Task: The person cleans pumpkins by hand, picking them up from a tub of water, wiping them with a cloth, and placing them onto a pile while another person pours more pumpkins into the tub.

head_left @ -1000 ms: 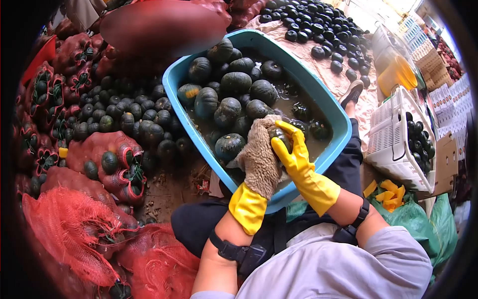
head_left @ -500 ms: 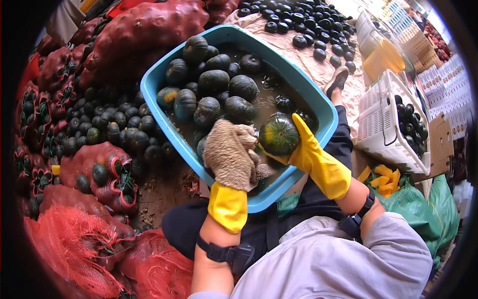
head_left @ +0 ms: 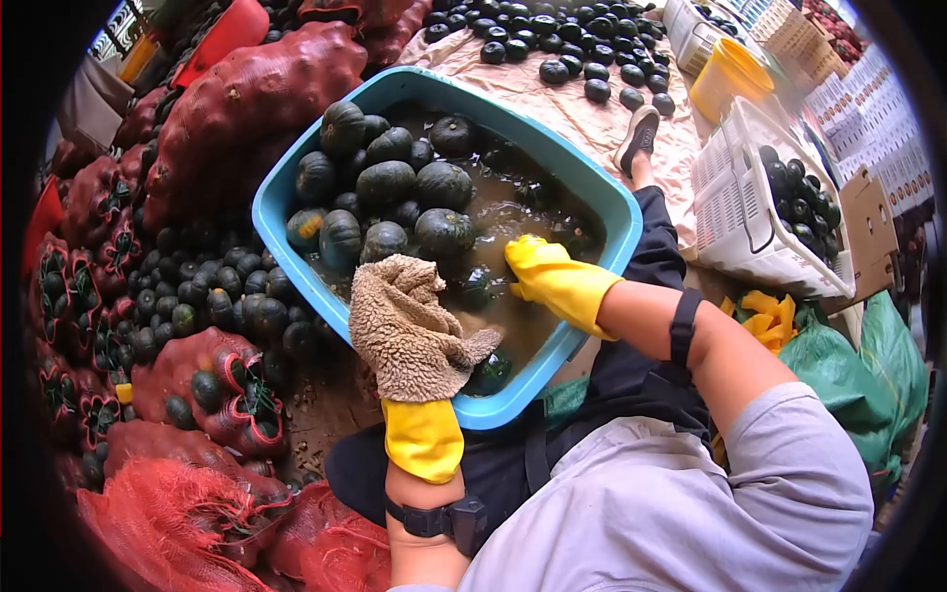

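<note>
The left hand (head_left: 414,331) was wrapped in a fuzzy brown mitt (head_left: 395,296) over a yellow glove and hovered at the 7 o'clock edge of the blue tub (head_left: 604,195). The mitt hid the fingers, so I cannot tell whether that grip was apart or closed. Just under the mitt, at its 4 o'clock, a half-sunk squash (head_left: 490,370) lay against the tub's near wall.

The right hand (head_left: 547,274), also in a yellow glove, reached in from 4 o'clock with its fingertips dipped into the muddy water (head_left: 518,212). Its fingers were curled downward; whether the grip was clamped on anything below the surface could not be told. A wet squash (head_left: 475,288) floated just beside it at 9 o'clock, between the two hands.

A cluster of dark green squashes (head_left: 385,183) filled the tub's 10 o'clock half. Outside the tub, a loose heap of squashes (head_left: 197,286) lay at 9 o'clock, with red net sacks (head_left: 247,99) beyond it. At 3 o'clock stood a white basket (head_left: 735,212) with more squashes inside, and a yellow bucket (head_left: 728,79) at 2 o'clock. Further squashes were spread over a pink sheet (head_left: 562,109) at 12 o'clock.
</note>
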The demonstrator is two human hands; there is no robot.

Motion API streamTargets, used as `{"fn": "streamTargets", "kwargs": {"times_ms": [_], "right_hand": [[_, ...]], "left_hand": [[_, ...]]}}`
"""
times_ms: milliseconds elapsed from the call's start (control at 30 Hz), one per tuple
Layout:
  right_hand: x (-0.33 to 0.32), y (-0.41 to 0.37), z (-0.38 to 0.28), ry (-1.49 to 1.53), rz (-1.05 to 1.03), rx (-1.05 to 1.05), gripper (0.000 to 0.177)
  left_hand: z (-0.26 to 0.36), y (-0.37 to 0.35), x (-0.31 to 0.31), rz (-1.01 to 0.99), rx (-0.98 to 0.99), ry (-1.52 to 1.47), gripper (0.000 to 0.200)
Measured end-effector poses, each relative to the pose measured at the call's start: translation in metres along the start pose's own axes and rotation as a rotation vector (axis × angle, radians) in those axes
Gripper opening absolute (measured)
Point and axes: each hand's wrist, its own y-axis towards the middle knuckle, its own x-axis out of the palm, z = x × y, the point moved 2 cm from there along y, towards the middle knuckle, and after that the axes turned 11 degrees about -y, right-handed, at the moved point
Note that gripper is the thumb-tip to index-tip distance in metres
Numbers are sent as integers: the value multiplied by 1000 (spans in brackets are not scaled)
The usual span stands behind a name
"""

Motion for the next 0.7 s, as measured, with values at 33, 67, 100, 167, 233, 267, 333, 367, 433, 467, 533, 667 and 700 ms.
{"fn": "streamTargets", "kwargs": {"times_ms": [33, 67, 100, 167, 233, 267, 333, 367, 433, 467, 533, 667, 700], "right_hand": [[-3, -2, 13, 155, 17, -40, 75], [-6, -3, 24, 308, 36, -85, 77], [-7, 1, 34, 610, -91, 52, 79], [15, 10, 46, 1049, 57, -299, 69], [31, 18, 47, 913, 285, -650, 73], [27, 12, 42, 907, 291, -694, 74], [-12, -37, 3, 2061, -398, -249, 78], [0, -54, 1, 2135, -252, -732, 70], [-13, -39, -27, 1666, -90, -468, 52], [-21, -52, -33, 1328, 225, -360, 52], [-28, -57, -30, 1067, 137, -197, 77], [-35, -50, 74, 1449, 406, -204, 58], [-42, -49, 113, 1528, 475, -146, 57]], "left_hand": [[-1, -4, 4, -1, 18, 10, 36], [-1, -6, 6, -2, 39, 18, 37], [-1, 16, -4, -62, 64, -17, 40], [-5, 29, -16, -21, 73, -16, 41], [-6, 27, -15, -16, 73, -30, 42], [-7, 29, -18, -33, 64, -33, 43], [-10, 34, -22, -96, 107, -107, 35], [-12, 42, -31, -222, 220, 22, 35], [-17, 60, -51, -414, 250, 148, 38], [-15, 75, -59, -463, 183, 152, 40], [-19, 104, -74, -553, 185, 295, 45], [-3, 60, -50, -681, 123, 564, 59], [1, 55, -53, -712, 107, 519, 59]]}}
